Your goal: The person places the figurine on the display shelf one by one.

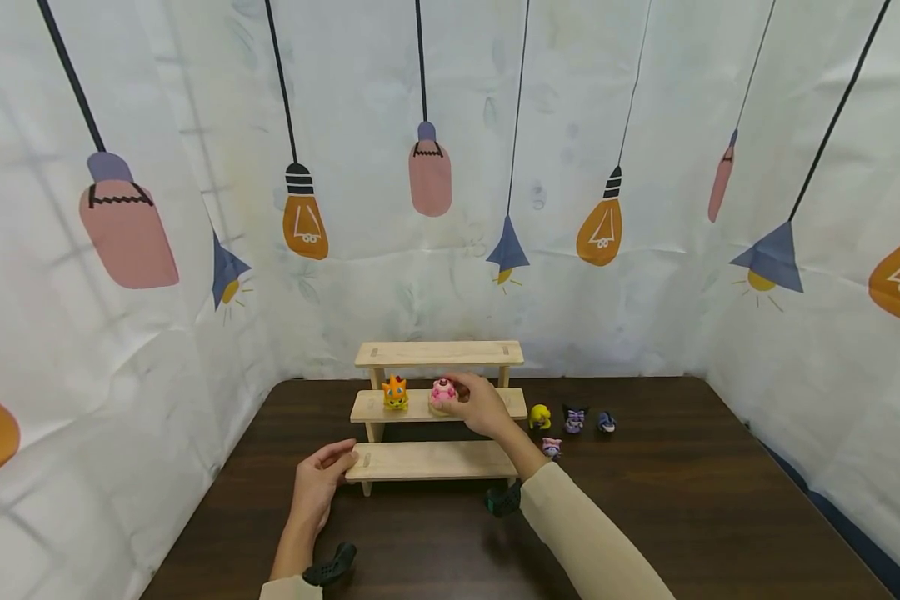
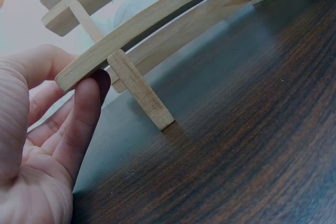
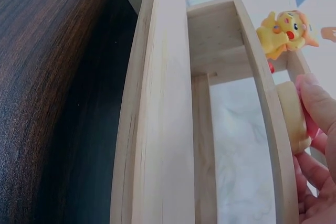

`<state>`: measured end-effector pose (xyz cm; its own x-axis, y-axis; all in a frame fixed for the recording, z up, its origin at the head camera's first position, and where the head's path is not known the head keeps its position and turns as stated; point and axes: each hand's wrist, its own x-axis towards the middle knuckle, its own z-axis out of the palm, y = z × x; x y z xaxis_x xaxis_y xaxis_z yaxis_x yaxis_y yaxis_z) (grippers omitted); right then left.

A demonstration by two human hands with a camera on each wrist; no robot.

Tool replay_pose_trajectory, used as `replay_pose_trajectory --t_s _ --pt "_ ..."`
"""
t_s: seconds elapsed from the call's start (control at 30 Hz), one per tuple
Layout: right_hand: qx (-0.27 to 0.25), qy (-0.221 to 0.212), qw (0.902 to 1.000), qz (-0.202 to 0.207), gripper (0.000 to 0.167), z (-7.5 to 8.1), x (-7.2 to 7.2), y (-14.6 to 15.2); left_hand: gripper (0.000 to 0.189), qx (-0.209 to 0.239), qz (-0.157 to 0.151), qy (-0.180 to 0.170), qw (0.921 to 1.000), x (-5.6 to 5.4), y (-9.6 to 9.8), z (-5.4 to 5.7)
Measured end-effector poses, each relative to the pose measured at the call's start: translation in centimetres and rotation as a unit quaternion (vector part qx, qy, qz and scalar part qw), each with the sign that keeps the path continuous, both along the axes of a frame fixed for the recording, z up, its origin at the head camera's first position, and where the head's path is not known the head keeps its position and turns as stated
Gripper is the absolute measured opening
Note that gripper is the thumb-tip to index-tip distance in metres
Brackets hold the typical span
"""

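A three-step wooden display stand (image 1: 435,457) stands on the table. My left hand (image 1: 319,483) pinches the left end of its lowest step, with the thumb above and a finger (image 2: 86,100) under the board. On the middle step, my right hand (image 1: 482,406) holds a pink figurine (image 1: 443,392) between thumb and fingers. The pale round base (image 3: 292,116) of that figurine is right at the step's board in the right wrist view; the hand hides part of its body. To its left on the same step sits an orange and yellow figurine (image 1: 395,393).
Right of the stand, several small figurines are on the dark table (image 1: 667,483): a yellow one (image 1: 539,417), a purple and black one (image 1: 574,419), a dark blue one (image 1: 606,422) and a pink one (image 1: 551,447). A lamp-patterned cloth (image 1: 435,283) hangs behind.
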<state>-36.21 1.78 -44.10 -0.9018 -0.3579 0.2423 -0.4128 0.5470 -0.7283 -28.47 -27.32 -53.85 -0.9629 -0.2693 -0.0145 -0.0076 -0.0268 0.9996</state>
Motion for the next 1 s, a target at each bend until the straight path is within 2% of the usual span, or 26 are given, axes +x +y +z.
replay_pose_trajectory --t_s 0.4,0.7,1.0 --pt "-0.003 -0.007 0.9999 -0.007 0.062 -0.2 0.1 0.0 0.049 0.002 0.003 0.001 1.0000 0.1 0.1 -0.1" --pt "-0.074 -0.011 0.9971 -0.012 0.063 -0.6 0.7 1.1 0.048 -0.007 0.001 0.000 1.0000 -0.1 0.0 -0.1" --pt "-0.152 -0.005 0.9883 -0.018 0.037 -1.3 2.6 4.7 0.044 -0.005 0.006 -0.004 1.0000 -0.1 0.2 -0.1"
